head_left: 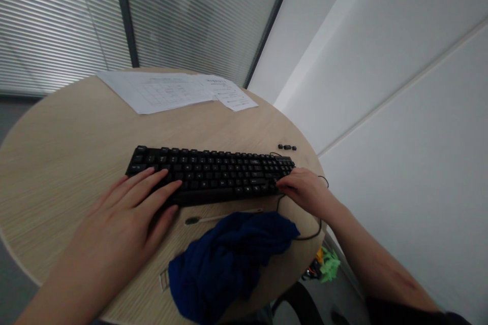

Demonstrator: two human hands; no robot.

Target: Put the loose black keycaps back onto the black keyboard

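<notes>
A black computer keyboard (213, 175) lies across the round wooden table. My left hand (125, 216) rests over its left end with the fingers spread on the keys and the thumb by the front edge. At the other end, my right hand (305, 189) has its fingers closed around the right corner of the keyboard, near the number keys; some fingertips are hidden. A toothbrush-like brush (204, 219) with dark bristles lies in front of the keyboard, partly under a crumpled dark blue cloth (229, 264). Three small black keycaps (287, 147) sit behind the right end.
Printed paper sheets (168, 92) lie at the table's far edge. A black cable (314, 233) loops near the right edge. A small pale tool (164, 280) shows beside the cloth. A white wall (400, 86) stands close on the right, and blinds (57, 25) hang behind.
</notes>
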